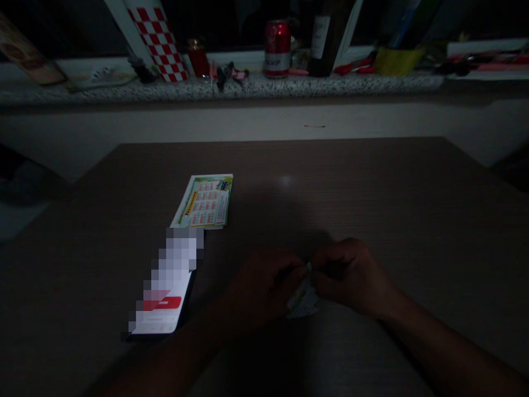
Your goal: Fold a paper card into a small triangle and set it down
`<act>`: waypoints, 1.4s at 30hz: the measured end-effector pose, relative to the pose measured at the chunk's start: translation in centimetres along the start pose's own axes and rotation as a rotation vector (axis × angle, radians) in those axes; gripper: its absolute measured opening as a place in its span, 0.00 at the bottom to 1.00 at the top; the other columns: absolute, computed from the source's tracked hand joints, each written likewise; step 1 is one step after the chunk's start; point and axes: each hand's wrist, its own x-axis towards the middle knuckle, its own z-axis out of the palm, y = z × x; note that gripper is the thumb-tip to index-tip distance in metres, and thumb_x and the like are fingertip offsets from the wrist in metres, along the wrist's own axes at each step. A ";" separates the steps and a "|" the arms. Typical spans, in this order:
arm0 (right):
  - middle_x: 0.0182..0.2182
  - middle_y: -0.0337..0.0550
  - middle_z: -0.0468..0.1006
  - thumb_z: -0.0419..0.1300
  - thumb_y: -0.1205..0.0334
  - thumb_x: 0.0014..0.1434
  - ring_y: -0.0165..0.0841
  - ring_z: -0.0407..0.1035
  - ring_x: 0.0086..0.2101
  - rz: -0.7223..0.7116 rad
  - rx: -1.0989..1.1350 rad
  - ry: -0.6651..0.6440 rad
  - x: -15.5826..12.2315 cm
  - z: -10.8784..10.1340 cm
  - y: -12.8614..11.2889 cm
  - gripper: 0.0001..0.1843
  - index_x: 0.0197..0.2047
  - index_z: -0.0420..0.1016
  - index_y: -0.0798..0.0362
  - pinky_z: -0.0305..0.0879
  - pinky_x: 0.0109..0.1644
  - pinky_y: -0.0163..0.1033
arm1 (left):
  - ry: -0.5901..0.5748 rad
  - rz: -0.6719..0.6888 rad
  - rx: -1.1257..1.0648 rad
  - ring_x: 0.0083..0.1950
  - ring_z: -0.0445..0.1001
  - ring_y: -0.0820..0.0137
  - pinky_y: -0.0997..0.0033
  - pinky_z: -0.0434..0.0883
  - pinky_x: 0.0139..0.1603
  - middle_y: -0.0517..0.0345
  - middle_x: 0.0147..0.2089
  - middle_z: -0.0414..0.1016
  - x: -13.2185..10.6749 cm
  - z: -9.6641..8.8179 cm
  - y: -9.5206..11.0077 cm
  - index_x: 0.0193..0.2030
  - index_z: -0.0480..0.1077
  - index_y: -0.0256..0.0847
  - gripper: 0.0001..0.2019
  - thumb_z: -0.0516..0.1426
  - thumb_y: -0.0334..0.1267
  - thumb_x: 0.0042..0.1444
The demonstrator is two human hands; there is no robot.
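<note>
In dim light my left hand (264, 286) and my right hand (351, 273) meet low over a dark wooden table (372, 187). Both are closed in a pinch on one small piece of folded white paper (303, 300) that hangs between them. To the left of my left hand a phone (165, 292) lies flat with its screen lit. Just beyond the phone lies a small printed calendar card (205, 202), flat on the table.
A speckled stone ledge (330, 85) runs along the back. On it stand a red can (277, 48), a dark bottle (324, 36), a small red jar (198, 58), a red-and-white chequered box (159, 36) and assorted clutter.
</note>
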 end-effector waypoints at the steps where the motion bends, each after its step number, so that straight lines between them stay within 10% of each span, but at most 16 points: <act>1: 0.15 0.31 0.57 0.58 0.71 0.42 0.21 0.49 0.18 -0.017 -0.019 -0.005 0.0 0.0 0.1 0.07 0.17 0.65 0.57 0.46 0.19 0.27 | -0.004 0.036 0.029 0.28 0.65 0.77 0.77 0.59 0.29 0.63 0.28 0.67 0.0 0.1 0.0 0.30 0.69 0.36 0.11 0.51 0.34 0.63; 42: 0.16 0.30 0.54 0.57 0.69 0.46 0.22 0.48 0.19 -0.025 0.009 0.010 -0.2 0.6 0.4 0.09 0.18 0.62 0.54 0.44 0.19 0.29 | -0.011 0.132 0.023 0.29 0.64 0.76 0.77 0.59 0.30 0.62 0.28 0.65 -0.1 0.2 0.0 0.30 0.66 0.37 0.09 0.51 0.30 0.61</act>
